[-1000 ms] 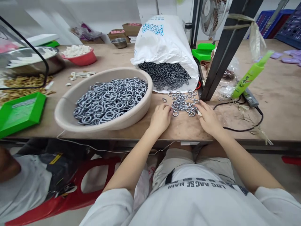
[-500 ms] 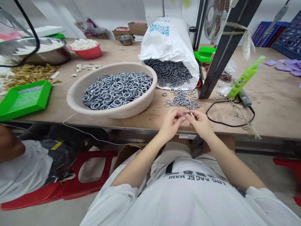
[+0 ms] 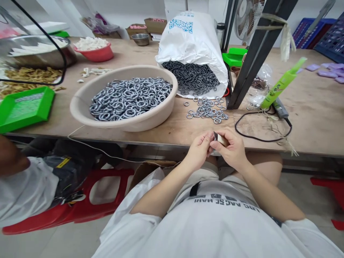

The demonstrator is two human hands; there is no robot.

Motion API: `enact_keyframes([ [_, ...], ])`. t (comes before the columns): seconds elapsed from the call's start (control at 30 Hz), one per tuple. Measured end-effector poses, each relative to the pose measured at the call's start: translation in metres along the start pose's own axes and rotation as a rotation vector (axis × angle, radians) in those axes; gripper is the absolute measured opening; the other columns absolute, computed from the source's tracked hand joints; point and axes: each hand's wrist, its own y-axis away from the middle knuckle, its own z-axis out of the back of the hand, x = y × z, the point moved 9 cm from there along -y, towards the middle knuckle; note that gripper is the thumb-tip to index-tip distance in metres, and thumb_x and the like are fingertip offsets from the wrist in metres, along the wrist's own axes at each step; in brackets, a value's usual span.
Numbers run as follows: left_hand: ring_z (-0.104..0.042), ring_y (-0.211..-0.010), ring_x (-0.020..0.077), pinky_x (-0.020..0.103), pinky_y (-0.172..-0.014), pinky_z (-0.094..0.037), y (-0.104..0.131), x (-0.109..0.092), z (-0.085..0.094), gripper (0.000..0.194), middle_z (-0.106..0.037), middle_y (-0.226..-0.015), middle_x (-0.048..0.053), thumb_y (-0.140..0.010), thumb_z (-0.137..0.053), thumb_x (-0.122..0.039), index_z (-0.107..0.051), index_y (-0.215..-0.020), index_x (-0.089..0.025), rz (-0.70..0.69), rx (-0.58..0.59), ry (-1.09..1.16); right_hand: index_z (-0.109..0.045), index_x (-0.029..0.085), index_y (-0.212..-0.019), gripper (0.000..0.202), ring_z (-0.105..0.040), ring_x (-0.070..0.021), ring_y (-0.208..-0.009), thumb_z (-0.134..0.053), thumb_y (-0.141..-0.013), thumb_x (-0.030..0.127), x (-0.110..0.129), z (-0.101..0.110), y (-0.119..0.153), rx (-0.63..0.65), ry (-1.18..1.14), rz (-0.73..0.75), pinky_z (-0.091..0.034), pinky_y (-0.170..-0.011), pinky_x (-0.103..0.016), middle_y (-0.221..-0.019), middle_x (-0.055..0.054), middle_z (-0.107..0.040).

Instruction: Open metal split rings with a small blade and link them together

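Observation:
Just past the table's front edge, my left hand (image 3: 199, 149) and my right hand (image 3: 231, 147) are close together. The left fingers are pinched, and what sits between them is hidden. A small pale piece with a dark, flat, blade-like end (image 3: 215, 136) is gripped in my right hand; its exact kind is unclear. Loose grey rings (image 3: 208, 109) lie on the table beyond my hands. A large beige basin (image 3: 163, 116) full of similar rings stands to the left. Behind, a white sack (image 3: 196, 43) lies open with more rings at its mouth.
A dark metal post (image 3: 251, 61) rises right of the sack. A yellow-green tube (image 3: 279, 87) and a black cord (image 3: 249, 138) lie right of my hands. Green trays (image 3: 44, 107) and a red bowl (image 3: 103, 55) are leftward. A person in a white sleeve (image 3: 27, 186) sits at left.
Both hands have drawn slightly down toward me. A grey ring visible between the fingertips before is now out of sight, and the dark-ended pale piece shows more in the right hand.

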Motion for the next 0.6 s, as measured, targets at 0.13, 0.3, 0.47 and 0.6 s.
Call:
enact_keyframes([
  [0.13,-0.031,-0.043,0.0041,0.019,-0.043,-0.025,0.004,-0.005,-0.010,0.048,-0.037,-0.055,-0.007,-0.088,-0.057,-0.060,-0.045,-0.069,-0.018,0.007,0.006,0.050,-0.067,0.022,-0.094,0.032,-0.059,-0.0171,-0.069,-0.056,-0.094,0.052,-0.009,0.007,0.002,0.002,-0.170,-0.173,-0.046,-0.061,-0.030,-0.073,-0.001,-0.062],
  [0.3,-0.031,-0.043,0.0043,0.019,-0.044,-0.026,0.007,-0.015,-0.007,0.050,-0.035,-0.054,-0.007,-0.084,-0.061,-0.061,-0.042,-0.067,-0.018,0.016,-0.051,0.108,-0.067,0.024,-0.084,0.031,-0.060,-0.0192,-0.074,-0.050,-0.098,0.046,0.025,0.005,0.005,0.122,0.125,0.024,-0.045,-0.066,-0.033,-0.077,-0.004,-0.065],
  [0.47,-0.029,-0.042,0.0043,0.018,-0.041,-0.024,0.009,-0.014,-0.003,0.050,-0.034,-0.052,-0.008,-0.081,-0.065,-0.061,-0.043,-0.067,-0.018,0.048,-0.113,0.159,-0.066,0.025,-0.076,0.034,-0.059,-0.0200,-0.070,-0.050,-0.097,0.047,0.038,-0.005,0.006,0.167,0.349,0.109,-0.041,-0.062,-0.033,-0.074,-0.005,-0.064],
  [0.6,-0.030,-0.041,0.0041,0.018,-0.041,-0.025,0.007,-0.011,-0.002,0.049,-0.033,-0.051,-0.008,-0.083,-0.065,-0.059,-0.043,-0.067,-0.018,0.063,-0.091,0.180,-0.059,0.024,-0.068,0.038,-0.054,-0.0171,-0.061,-0.051,-0.097,0.048,0.037,-0.009,0.007,0.168,0.403,0.139,-0.036,-0.057,-0.032,-0.065,-0.003,-0.059],
])
